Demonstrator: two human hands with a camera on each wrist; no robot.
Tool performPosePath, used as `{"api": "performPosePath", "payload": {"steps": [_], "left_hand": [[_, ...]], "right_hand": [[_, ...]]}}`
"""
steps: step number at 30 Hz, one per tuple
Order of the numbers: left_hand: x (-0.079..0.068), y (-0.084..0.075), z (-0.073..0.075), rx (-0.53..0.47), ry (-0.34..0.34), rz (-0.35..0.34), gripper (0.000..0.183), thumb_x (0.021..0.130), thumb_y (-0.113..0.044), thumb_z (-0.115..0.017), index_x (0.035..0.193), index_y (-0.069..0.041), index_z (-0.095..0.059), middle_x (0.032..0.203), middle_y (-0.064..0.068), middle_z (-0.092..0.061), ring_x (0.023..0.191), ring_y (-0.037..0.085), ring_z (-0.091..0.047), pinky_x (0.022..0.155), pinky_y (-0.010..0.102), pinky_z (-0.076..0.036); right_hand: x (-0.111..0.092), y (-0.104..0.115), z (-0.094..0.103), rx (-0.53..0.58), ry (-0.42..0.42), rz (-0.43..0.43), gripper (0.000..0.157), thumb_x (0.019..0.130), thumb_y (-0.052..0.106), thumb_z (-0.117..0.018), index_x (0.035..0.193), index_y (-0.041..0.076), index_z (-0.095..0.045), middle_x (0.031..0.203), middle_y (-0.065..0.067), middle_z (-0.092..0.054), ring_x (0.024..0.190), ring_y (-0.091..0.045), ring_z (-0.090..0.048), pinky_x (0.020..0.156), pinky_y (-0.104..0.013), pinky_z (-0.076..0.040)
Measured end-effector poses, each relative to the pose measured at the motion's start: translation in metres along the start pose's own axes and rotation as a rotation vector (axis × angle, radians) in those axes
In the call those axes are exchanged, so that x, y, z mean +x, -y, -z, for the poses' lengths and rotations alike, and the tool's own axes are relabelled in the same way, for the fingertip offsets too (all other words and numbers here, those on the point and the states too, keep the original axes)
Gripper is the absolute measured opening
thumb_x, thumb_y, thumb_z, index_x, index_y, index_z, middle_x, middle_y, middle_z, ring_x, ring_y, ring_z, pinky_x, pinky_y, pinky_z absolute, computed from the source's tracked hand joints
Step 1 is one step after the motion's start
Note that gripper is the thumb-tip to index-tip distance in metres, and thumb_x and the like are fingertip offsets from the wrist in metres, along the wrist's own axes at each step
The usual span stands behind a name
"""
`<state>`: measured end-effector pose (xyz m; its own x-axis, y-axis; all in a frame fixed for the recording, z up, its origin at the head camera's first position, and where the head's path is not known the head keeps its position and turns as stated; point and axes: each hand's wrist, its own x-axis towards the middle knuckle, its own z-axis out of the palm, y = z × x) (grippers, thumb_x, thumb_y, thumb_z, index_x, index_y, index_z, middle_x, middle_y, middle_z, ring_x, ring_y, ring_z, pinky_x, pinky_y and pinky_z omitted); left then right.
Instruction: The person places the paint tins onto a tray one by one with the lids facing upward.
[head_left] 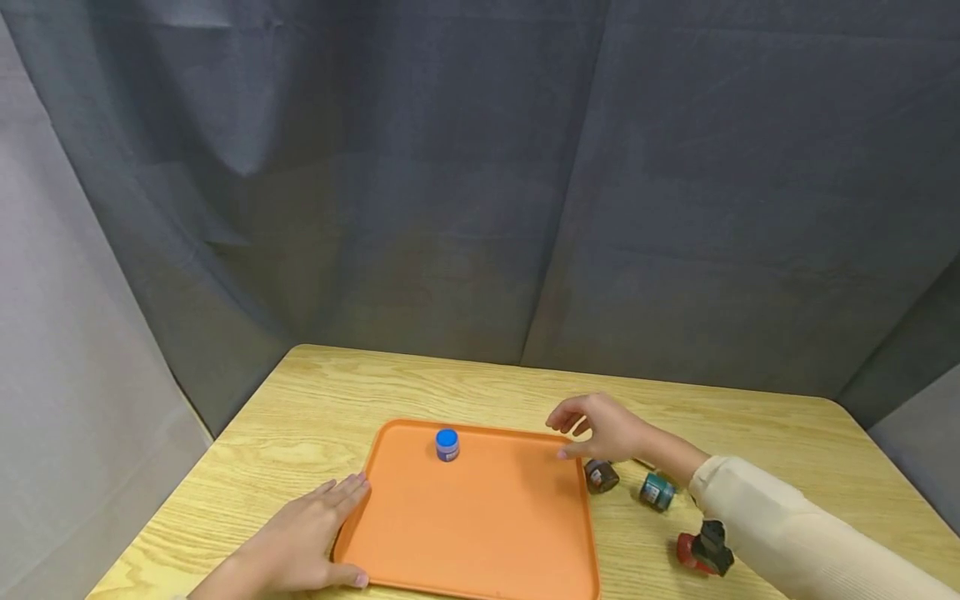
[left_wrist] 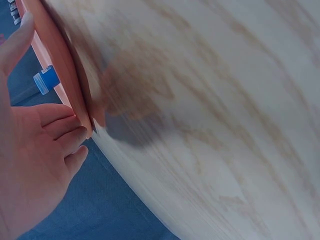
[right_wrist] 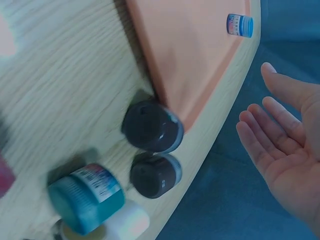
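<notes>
Table (head_left: pixel 337 392): R hand (head_left: pixel 603 429) nr tray (head_left: pixel 465 517) corner

R loosely curled, nothing held; L hand (head_left: pixel 300 537) straight-fingered at tray's L edge, no grip. Blue jar (head_left: pixel 447 446) on tray, far side; dark jars (right_wrist: pixel 152 126) just off R edge. Prob. btwn jars; next pick needs R closing round one.

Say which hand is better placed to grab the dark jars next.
Right, probably: the right hand hovers empty near the dark jars, while the left hand is at the opposite side of the orange tray.

An orange tray (head_left: pixel 472 521) lies flat, a small blue-lidded jar (head_left: pixel 447 447) (standing upright) inside near its far edge.
</notes>
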<state>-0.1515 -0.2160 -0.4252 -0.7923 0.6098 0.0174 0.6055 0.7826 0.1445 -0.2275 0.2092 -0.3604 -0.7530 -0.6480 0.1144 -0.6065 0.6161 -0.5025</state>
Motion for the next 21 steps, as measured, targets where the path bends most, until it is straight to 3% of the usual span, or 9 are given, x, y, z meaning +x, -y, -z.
{"api": "performPosePath", "payload": {"steps": [21], "left_hand": [[0.000,0.000,0.003,-0.068,0.050,0.015,0.108,0.074,-0.079,-0.054,0.144,0.002,-0.040,0.150,0.019,-0.042,0.138,0.033,-0.044,0.108,0.054,-0.040]], "right_hand": [[-0.036,-0.014,-0.002,-0.049,-0.019,-0.061,0.030,0.079,0.015,-0.078,0.103,0.001,-0.068,0.094,-0.013,-0.070,0.083,-0.026,-0.067,0.069,-0.028,-0.059]]}}
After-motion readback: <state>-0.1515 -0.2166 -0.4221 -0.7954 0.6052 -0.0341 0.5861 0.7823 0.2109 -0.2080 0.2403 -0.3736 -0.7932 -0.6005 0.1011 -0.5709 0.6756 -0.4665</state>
